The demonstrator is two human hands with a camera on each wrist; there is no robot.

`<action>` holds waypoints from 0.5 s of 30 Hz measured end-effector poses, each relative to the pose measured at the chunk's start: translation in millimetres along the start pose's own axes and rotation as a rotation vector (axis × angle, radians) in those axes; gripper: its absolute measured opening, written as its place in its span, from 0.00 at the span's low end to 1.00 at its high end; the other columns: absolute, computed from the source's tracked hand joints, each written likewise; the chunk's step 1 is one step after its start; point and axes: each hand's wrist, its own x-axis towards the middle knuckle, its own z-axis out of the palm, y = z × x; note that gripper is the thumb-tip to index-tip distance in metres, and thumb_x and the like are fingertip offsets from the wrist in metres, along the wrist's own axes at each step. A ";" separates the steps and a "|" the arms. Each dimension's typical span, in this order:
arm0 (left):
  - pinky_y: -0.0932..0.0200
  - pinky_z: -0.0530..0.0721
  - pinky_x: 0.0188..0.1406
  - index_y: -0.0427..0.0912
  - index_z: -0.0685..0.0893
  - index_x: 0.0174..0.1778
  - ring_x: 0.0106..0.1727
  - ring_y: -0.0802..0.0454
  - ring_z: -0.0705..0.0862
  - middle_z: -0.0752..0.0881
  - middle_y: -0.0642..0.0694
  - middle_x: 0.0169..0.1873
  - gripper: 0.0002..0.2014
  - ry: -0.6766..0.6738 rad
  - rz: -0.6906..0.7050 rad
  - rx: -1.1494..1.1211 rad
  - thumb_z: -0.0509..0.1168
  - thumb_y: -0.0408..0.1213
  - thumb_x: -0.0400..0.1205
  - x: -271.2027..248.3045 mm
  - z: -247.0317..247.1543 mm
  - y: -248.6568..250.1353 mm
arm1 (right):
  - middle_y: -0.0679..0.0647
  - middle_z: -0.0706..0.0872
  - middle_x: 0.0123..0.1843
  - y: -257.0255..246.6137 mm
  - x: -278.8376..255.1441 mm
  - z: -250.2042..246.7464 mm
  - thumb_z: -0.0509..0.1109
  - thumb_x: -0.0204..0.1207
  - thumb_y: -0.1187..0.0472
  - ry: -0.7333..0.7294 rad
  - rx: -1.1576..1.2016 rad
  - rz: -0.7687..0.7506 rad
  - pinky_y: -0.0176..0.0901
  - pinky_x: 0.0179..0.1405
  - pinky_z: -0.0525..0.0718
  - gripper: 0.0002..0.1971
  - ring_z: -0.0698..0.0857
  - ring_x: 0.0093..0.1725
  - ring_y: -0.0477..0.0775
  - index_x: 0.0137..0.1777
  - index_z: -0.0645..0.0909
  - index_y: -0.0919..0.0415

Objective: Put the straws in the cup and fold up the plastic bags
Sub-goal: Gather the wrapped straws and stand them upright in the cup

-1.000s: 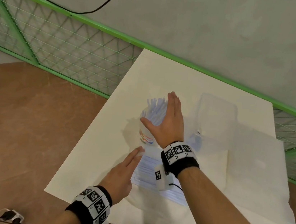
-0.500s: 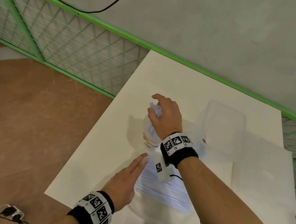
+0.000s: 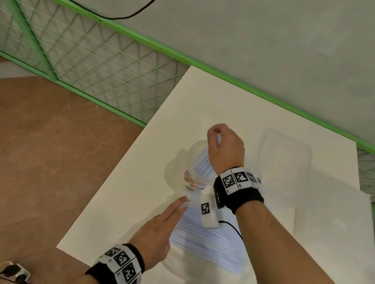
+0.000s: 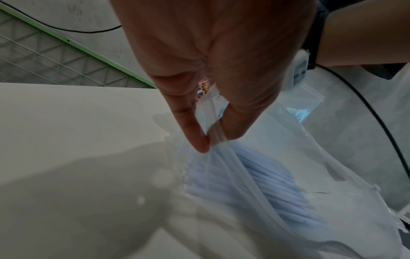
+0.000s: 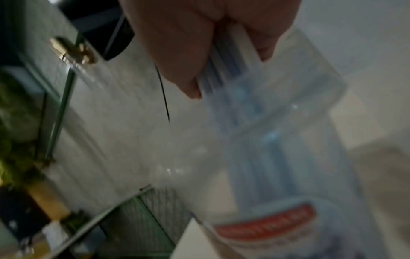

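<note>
A clear cup (image 3: 191, 156) with a colourful print near its base stands mid-table, pale blue straws (image 3: 202, 166) leaning inside it. My right hand (image 3: 215, 137) is above the cup, fingers curled round the straws' upper ends; the right wrist view shows the hand (image 5: 221, 70) gripping the straws (image 5: 235, 78) above the blurred cup (image 5: 299, 157). In front of the cup lies a clear zip bag (image 3: 211, 242) with more straws inside. My left hand (image 3: 180, 204) lies at its near-left corner. In the left wrist view, thumb and forefinger (image 4: 208, 140) pinch the bag's zip edge (image 4: 221, 157).
A clear rectangular plastic box (image 3: 283, 164) sits right of the cup. A flat empty plastic bag (image 3: 336, 233) lies beyond it toward the table's right edge. A black cable (image 3: 236, 230) trails from the right wrist. A green mesh fence (image 3: 92, 58) borders the table's far side.
My right hand went from lying flat over the straw tops to curling round them in a fist. The left hand stayed at the bag's corner.
</note>
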 end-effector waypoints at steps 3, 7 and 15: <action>0.83 0.65 0.61 0.57 0.43 0.86 0.81 0.67 0.59 0.36 0.71 0.82 0.49 0.011 0.012 0.001 0.56 0.18 0.73 0.4 1.9 -3.0 | 0.54 0.87 0.48 7.2 -2.3 1.2 0.67 0.81 0.54 -0.028 -0.168 -0.102 0.52 0.45 0.81 0.08 0.81 0.49 0.61 0.49 0.85 0.57; 0.92 0.56 0.56 0.56 0.44 0.86 0.82 0.68 0.55 0.37 0.70 0.82 0.49 0.015 0.024 0.011 0.56 0.18 0.73 0.4 4.0 -5.5 | 0.55 0.86 0.43 7.9 -5.6 2.7 0.71 0.80 0.55 -0.014 -0.181 -0.225 0.54 0.42 0.82 0.08 0.81 0.45 0.61 0.47 0.84 0.60; 0.89 0.59 0.59 0.57 0.42 0.86 0.82 0.69 0.54 0.36 0.70 0.82 0.49 0.034 0.020 0.008 0.56 0.19 0.75 -1.3 6.4 -5.6 | 0.58 0.84 0.39 0.5 8.4 -7.2 0.58 0.87 0.51 -0.035 -0.126 -0.039 0.49 0.36 0.75 0.17 0.80 0.40 0.61 0.47 0.79 0.64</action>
